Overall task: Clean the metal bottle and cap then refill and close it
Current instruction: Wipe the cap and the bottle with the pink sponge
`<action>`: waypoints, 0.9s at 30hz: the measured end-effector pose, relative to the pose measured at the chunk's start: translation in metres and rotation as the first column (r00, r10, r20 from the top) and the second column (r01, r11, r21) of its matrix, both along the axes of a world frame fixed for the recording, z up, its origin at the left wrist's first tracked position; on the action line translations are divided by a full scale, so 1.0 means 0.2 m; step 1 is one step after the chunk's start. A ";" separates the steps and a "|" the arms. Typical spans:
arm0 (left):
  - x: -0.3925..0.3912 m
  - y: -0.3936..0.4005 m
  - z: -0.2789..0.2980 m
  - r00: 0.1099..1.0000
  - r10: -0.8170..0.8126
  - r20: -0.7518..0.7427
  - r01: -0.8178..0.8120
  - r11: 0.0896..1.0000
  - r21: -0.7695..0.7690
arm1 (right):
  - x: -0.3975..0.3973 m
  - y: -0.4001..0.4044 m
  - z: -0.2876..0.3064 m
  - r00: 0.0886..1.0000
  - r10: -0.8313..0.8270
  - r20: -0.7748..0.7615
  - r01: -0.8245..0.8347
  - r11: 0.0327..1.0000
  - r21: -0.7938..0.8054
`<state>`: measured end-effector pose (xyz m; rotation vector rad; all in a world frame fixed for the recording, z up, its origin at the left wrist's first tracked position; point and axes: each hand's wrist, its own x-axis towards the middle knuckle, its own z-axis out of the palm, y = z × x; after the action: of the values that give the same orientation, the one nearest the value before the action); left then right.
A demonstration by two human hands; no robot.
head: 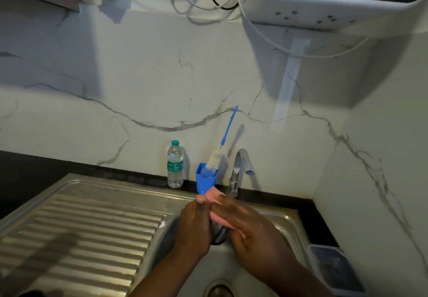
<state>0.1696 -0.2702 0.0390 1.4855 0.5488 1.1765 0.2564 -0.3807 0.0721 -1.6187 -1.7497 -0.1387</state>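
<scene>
Right now, both hands are held together over the steel sink (287,218), likely so drips fall into the basin and not on the black bench (34,176). The left hand (193,224) wraps around the dark shiny metal bottle (217,233), its grip closed on the body so the bottle stays put. The right hand (250,227) lies over the bottle with its fingers long and flat, pressing a soft pink sponge (215,196) against the metal, most likely to scrub the outside. Only a small part of the bottle shows between the hands, and I cannot see its cap. Both forearms come up from 6 o'clock and meet in the middle. The curved silver tap (239,169) stands just past the hands at 12 o'clock, close enough for rinsing. A little to its 9 o'clock side sits a blue plastic cup (205,180) holding a blue-handled bottle brush (214,161), handy for the inside. Beside that stands a clear plastic water bottle with a green cap (175,165). A clear plastic box (335,269) rests at 3 o'clock.
</scene>
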 end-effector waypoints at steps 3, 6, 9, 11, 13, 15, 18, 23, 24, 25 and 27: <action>0.00 -0.01 -0.02 0.999 -0.030 -0.013 0.030 0.998 -0.054 | 0.06 0.00 -0.05 0.996 -0.071 0.052 0.069 0.997 0.026; -0.03 -0.01 0.00 0.996 -0.079 -0.047 0.074 0.992 -0.102 | 0.12 0.00 -0.05 0.966 -0.257 0.037 0.254 0.965 0.071; -0.06 0.02 0.05 0.990 -0.061 -0.128 0.053 0.997 -0.059 | 0.07 -0.03 -0.04 0.951 -0.307 0.045 0.297 0.943 0.151; -0.06 0.02 0.07 0.990 -0.036 -0.133 0.031 0.999 -0.039 | 0.00 -0.03 -0.03 0.958 -0.238 0.161 0.210 0.962 0.174; -0.06 0.01 0.08 0.990 -0.067 -0.124 0.062 0.997 -0.040 | -0.05 -0.02 -0.04 0.969 -0.169 0.180 0.149 0.981 0.121; -0.05 0.01 0.05 0.983 -0.058 -0.173 0.050 0.998 -0.045 | -0.03 -0.01 -0.07 0.978 -0.173 0.120 0.160 0.981 0.113; -0.05 0.00 0.03 0.988 -0.130 -0.082 0.101 0.952 -0.290 | 0.08 -0.04 -0.12 0.959 -0.281 0.019 0.279 0.958 0.071; -0.08 0.03 0.09 0.978 -0.101 0.184 0.210 0.488 -0.847 | 0.18 -0.09 -0.20 0.787 -0.431 -0.441 0.372 0.902 -0.218; -0.09 0.03 0.09 0.972 -0.137 0.193 0.233 0.425 -0.874 | 0.16 -0.10 -0.19 0.733 -0.458 -0.503 0.375 0.889 -0.264; -0.09 0.04 0.09 0.965 -0.183 0.188 0.246 0.383 -0.890 | 0.15 -0.10 -0.17 0.702 -0.465 -0.539 0.371 0.885 -0.280; -0.08 0.04 0.06 0.956 -0.238 0.172 0.246 0.330 -0.911 | 0.08 -0.10 -0.13 0.747 -0.456 -0.484 0.383 0.890 -0.248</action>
<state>0.1528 -0.2624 0.0517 0.4926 0.7767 0.4097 0.2719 -0.3997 0.0468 -1.9063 -0.9661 0.2101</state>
